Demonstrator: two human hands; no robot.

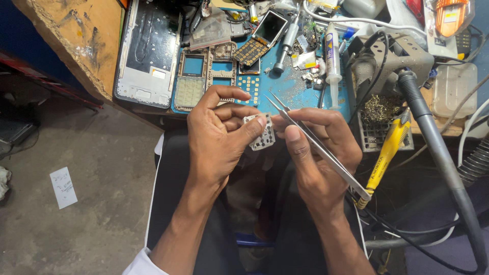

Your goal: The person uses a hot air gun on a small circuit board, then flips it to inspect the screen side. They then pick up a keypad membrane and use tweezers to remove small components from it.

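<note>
Above the lap, just off the near edge of the blue work surface (300, 94), a small perforated keypad plate (262, 136) is pinched in the grip of the left hand (216, 137), thumb over its upper edge. Steel tweezers (318, 147) are clasped by the right hand (318, 153), their tips raised just above the plate. Behind, dismantled phone frames (201, 76) and a white syringe (332, 53) are laid on the surface. At the right, a yellow-handled tool (387, 153) is seen beside a grey soldering handle (433, 137).
</note>
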